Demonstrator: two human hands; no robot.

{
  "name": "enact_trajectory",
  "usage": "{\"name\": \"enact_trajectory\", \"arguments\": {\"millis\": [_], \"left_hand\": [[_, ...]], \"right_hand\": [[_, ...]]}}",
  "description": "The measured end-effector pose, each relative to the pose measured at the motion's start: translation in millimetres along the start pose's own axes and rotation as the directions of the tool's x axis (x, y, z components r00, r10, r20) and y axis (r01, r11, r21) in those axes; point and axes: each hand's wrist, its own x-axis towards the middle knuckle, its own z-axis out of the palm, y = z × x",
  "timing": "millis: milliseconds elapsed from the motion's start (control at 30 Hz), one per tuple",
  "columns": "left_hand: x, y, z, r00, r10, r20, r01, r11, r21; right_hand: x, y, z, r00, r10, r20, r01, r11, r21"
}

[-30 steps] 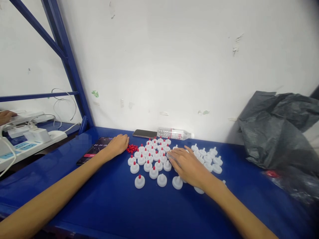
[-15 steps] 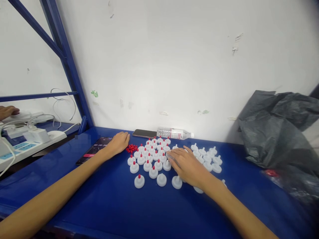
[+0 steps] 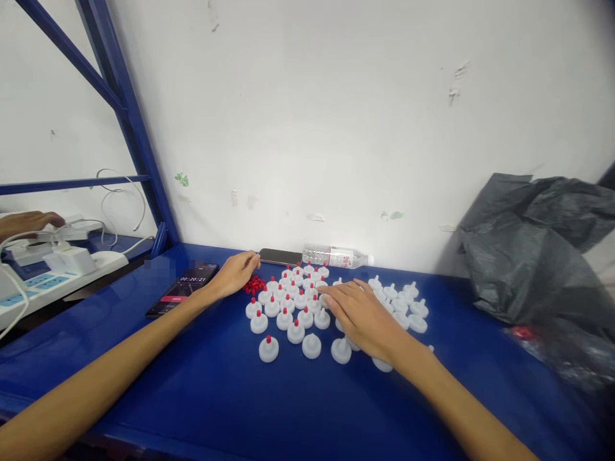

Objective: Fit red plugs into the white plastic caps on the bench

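Observation:
Many white round nozzle caps (image 3: 296, 332) stand on the blue table (image 3: 269, 410), their spouts up. Those on the left mostly carry small red tips; several bare white caps (image 3: 418, 324) are grouped at the right. My left hand (image 3: 237, 272) is closed, its fingertips pinched together just above a small pile of red tips (image 3: 254, 285). Whatever is in that pinch is too small to make out. My right hand (image 3: 360, 317) reaches over the middle of the caps, thumb and fingertips around a white nozzle cap (image 3: 325, 301) and hiding others beneath the palm.
A phone with a running timer (image 3: 185, 290) lies left of my left hand. Along the wall are a dark phone (image 3: 281, 257) and a clear bottle on its side (image 3: 336, 256). A grey plastic bag (image 3: 533, 250) is at right. Another person's hand (image 3: 31, 223) is near power strips (image 3: 62, 282).
My left hand has shifted slightly right and up, its fingers now pinched beyond the red pile. My right hand has barely moved. The other person's hand has moved right.

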Motion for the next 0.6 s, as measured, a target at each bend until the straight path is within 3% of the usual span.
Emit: {"name": "enact_trajectory", "arguments": {"millis": [300,600], "left_hand": [[1.1,-6.9,4.0,0.997,0.008,0.072,-0.01,0.999,0.036],[-2.5,-3.1,3.4,0.992,0.006,0.13,-0.01,1.0,0.028]], "right_hand": [[0.7,3.4,1.6,0.997,-0.028,-0.066,0.021,0.994,-0.105],[0.2,4.4,1.0,0.998,-0.026,-0.059,0.022,0.997,-0.074]]}}
